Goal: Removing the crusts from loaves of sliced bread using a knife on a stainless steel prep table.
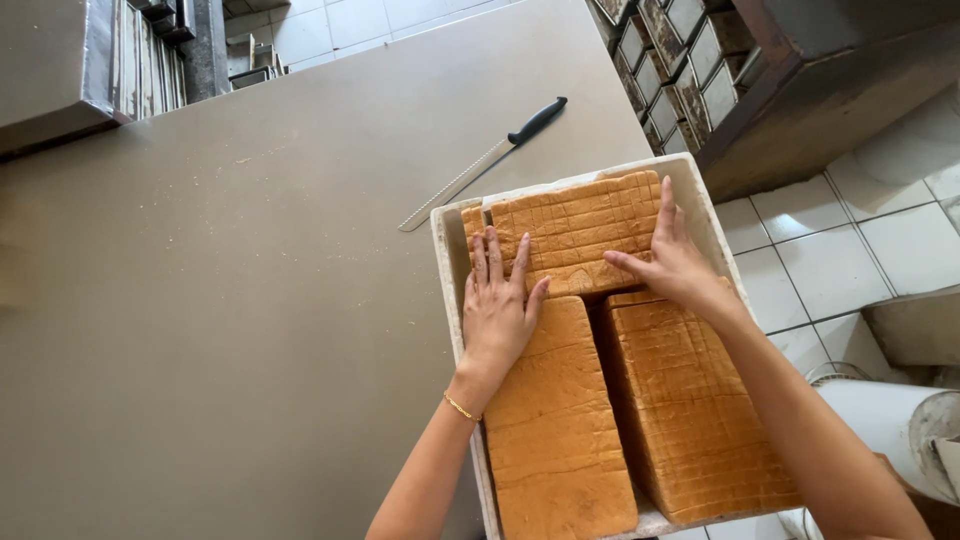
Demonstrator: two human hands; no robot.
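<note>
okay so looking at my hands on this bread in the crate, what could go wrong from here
The sliced loaf under your left hand and right hand might fan apart or tear if pressed unevenly. The white crate seems to overhang the steel table edge, so it could tip. The bread knife lies unsheathed close by.

There is one camera, worn on the person's head. It looks almost straight down, from close above, at the right edge of the table. Beyond that edge it sees the tiled floor on the right.
</note>
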